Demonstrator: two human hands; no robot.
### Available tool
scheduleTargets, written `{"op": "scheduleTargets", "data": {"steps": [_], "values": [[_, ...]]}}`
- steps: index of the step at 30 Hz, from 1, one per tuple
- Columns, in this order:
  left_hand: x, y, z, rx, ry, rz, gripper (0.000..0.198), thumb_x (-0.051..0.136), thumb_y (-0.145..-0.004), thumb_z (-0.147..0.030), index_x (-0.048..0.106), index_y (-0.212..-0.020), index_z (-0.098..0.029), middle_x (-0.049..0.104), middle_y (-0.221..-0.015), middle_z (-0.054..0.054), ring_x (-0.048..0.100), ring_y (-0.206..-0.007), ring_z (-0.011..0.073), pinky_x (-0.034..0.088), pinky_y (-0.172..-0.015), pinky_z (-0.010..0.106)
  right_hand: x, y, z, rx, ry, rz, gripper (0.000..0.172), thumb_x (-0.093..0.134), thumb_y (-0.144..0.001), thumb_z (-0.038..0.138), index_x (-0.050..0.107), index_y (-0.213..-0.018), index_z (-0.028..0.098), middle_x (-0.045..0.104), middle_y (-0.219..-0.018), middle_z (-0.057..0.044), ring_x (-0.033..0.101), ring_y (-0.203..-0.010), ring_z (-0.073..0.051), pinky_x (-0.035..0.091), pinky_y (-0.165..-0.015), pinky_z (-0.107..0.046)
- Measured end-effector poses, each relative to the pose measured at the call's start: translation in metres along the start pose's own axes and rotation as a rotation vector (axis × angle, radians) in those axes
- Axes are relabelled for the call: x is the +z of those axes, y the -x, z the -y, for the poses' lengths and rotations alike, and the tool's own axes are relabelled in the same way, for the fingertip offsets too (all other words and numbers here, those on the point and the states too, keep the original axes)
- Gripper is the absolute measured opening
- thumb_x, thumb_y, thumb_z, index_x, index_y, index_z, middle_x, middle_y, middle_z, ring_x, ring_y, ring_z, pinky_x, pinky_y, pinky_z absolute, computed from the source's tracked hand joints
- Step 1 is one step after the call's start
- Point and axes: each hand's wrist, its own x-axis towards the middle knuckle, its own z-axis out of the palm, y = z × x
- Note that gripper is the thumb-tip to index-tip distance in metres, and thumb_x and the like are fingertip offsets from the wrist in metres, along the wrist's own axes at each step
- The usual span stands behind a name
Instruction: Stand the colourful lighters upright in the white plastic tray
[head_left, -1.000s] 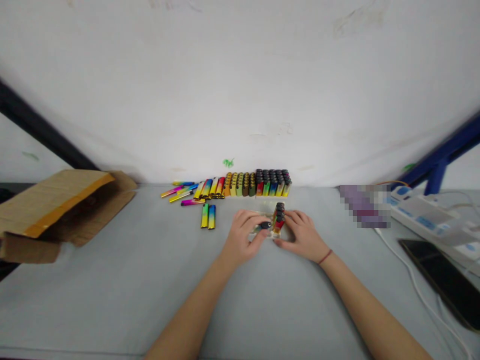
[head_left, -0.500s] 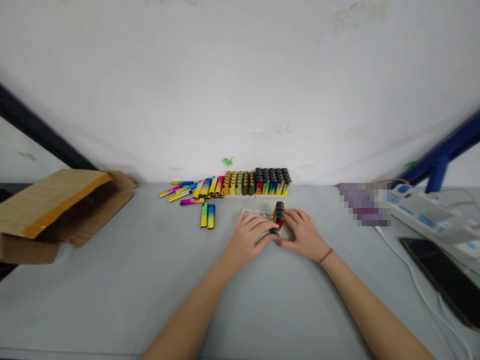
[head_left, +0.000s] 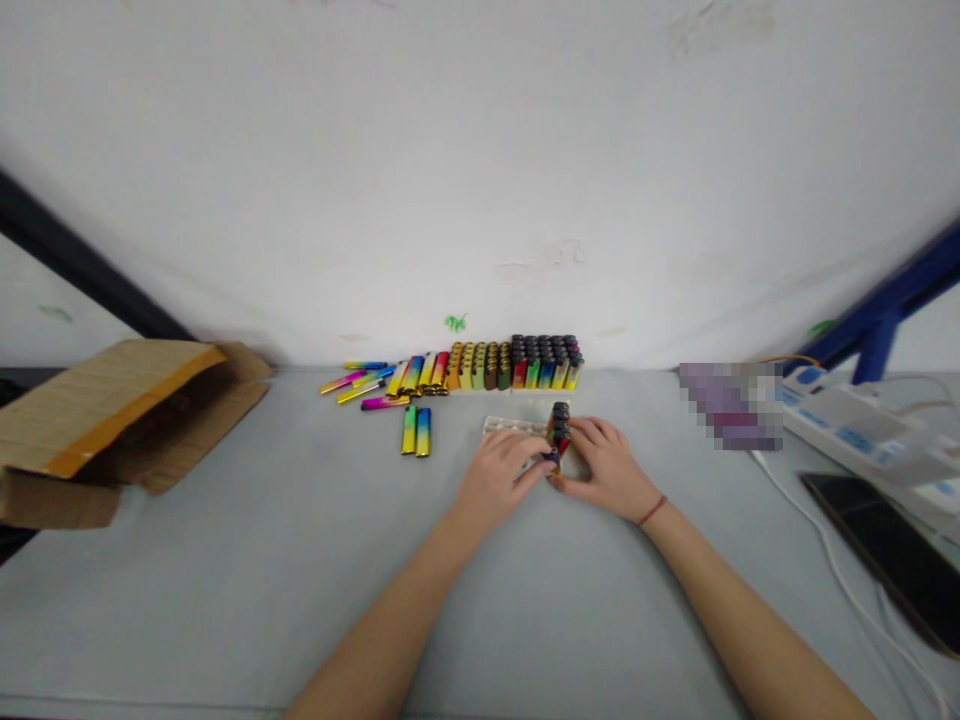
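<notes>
Basically the left hand (head_left: pixel 495 475) pinches a lighter (head_left: pixel 553 456) upright at the row's (head_left: pixel 561 424) near end, right hand's fingers (head_left: pixel 596 432) half-open around the far side, probably steadying everything

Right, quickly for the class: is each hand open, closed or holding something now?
Left hand: closed, pinching a lighter.
Right hand: open, curved beside the short row of upright lighters.
</notes>
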Motion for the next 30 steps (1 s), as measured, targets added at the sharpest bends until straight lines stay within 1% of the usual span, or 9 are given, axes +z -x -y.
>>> {"op": "scheduleTargets", "data": {"steps": [6,11,14,17,20,22,24,26,30], "values": [[-0.006,-0.004,-0.006,0.043,-0.011,0.037,0.026,0.051,-0.089,-0.017,0.064,-0.110,-0.023,0.069,-0.103,0.005,0.061,-0.101,0.0192,0.043,-0.094,0.038,0.000,0.000,0.000,-0.004,0.015,0.001,0.060,0.065,-0.076,0.050,0.057,-0.125,0.017,0.058,-0.128,-0.013,0.046,-0.117,-0.031,0.038,-0.099,-0.047],[-0.006,-0.003,-0.006,0.086,-0.057,0.053,0.032,0.048,-0.089,-0.015,0.065,-0.114,-0.024,0.067,-0.107,0.006,0.059,-0.103,0.0191,0.043,-0.095,0.038,0.000,0.000,0.000,-0.001,0.005,0.000,0.061,0.066,-0.075,0.050,0.057,-0.126,0.017,0.058,-0.129,-0.013,0.046,-0.117,-0.032,0.038,-0.098,-0.047],[-0.013,-0.004,0.000,0.066,-0.128,0.027,0.034,0.047,-0.089,-0.015,0.062,-0.119,-0.023,0.067,-0.107,0.006,0.058,-0.101,0.0190,0.044,-0.092,0.035,0.000,0.000,0.000,0.001,0.002,0.001,0.061,0.066,-0.076,0.050,0.056,-0.126,0.017,0.058,-0.129,-0.013,0.046,-0.117,-0.032,0.038,-0.099,-0.048],[-0.029,-0.007,0.012,-0.135,-0.305,-0.080,0.032,0.044,-0.090,-0.016,0.063,-0.116,-0.019,0.069,-0.101,0.007,0.060,-0.094,0.0199,0.045,-0.088,0.034,0.000,0.000,-0.001,0.001,-0.001,0.004,0.062,0.065,-0.076,0.052,0.056,-0.126,0.018,0.058,-0.130,-0.013,0.046,-0.117,-0.032,0.038,-0.099,-0.048],[-0.048,-0.006,0.026,-0.479,-0.587,-0.147,0.029,0.046,-0.090,-0.024,0.067,-0.109,-0.018,0.069,-0.104,0.010,0.059,-0.098,0.0256,0.044,-0.086,0.039,0.001,0.001,-0.002,0.000,-0.005,0.009,0.062,0.065,-0.076,0.053,0.056,-0.125,0.017,0.057,-0.130,-0.013,0.045,-0.117,-0.033,0.037,-0.099,-0.049],[-0.058,-0.004,0.032,-0.687,-0.749,-0.095,0.033,0.047,-0.090,-0.032,0.068,-0.110,-0.018,0.066,-0.111,0.012,0.057,-0.102,0.0310,0.043,-0.084,0.044,0.001,0.001,-0.003,0.002,-0.006,0.012,0.062,0.064,-0.077,0.053,0.057,-0.125,0.016,0.057,-0.130,-0.014,0.045,-0.117,-0.033,0.037,-0.100,-0.049],[-0.063,-0.002,0.034,-0.826,-0.833,-0.001,0.037,0.045,-0.090,-0.038,0.068,-0.111,-0.017,0.064,-0.115,0.015,0.055,-0.104,0.0337,0.043,-0.082,0.047,0.001,0.001,-0.003,0.002,-0.004,0.013,0.061,0.063,-0.077,0.054,0.056,-0.125,0.016,0.057,-0.130,-0.014,0.045,-0.117,-0.033,0.037,-0.099,-0.049],[-0.063,-0.001,0.032,-0.873,-0.858,0.075,0.037,0.042,-0.092,-0.037,0.068,-0.111,-0.019,0.063,-0.114,0.015,0.055,-0.104,0.0332,0.042,-0.082,0.047,0.001,0.001,-0.002,0.001,-0.003,0.012,0.061,0.063,-0.078,0.054,0.056,-0.125,0.016,0.057,-0.130,-0.014,0.045,-0.117,-0.033,0.037,-0.099,-0.049],[-0.054,-0.002,0.023,-0.796,-0.857,0.118,0.033,0.039,-0.094,-0.031,0.068,-0.107,-0.024,0.065,-0.112,0.013,0.055,-0.105,0.0308,0.039,-0.083,0.046,0.001,0.001,-0.001,0.005,-0.001,0.012,0.061,0.063,-0.077,0.053,0.057,-0.125,0.016,0.057,-0.129,-0.013,0.045,-0.117,-0.033,0.037,-0.099,-0.049]]}}
